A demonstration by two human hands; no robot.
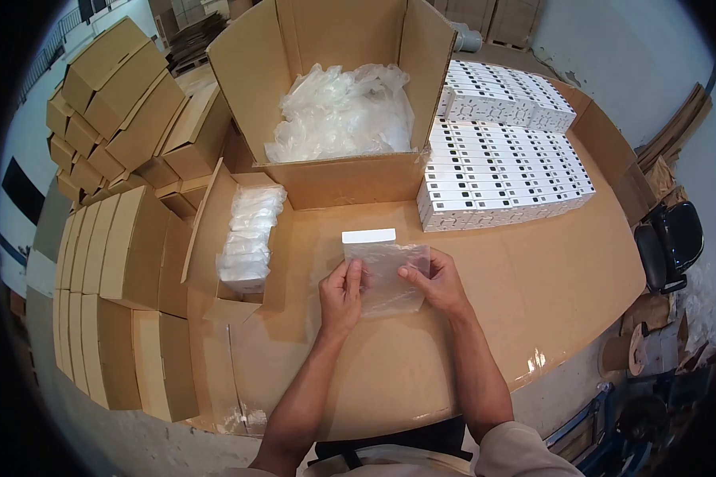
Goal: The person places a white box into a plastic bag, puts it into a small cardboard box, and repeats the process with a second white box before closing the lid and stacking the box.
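Note:
Both my hands are at a clear plastic bag (391,286) above the cardboard-covered table. My left hand (342,294) pinches the bag's left side between thumb and fingers. At its upper right edge, my right hand (440,282) grips the film, thumb on top and fingers behind. Just beyond the bag's upper edge shows a small white box (368,236), its lower part overlapped by the film. To the left, an open carton (203,230) holds a row of bagged white packs (250,238).
A large open carton (350,181) full of clear plastic bags (346,111) stands ahead. Rows of white printed boxes (501,179) are stacked at right. Brown cartons (115,262) pile up at left. A black chair (672,246) stands beyond the table's (549,286) right edge.

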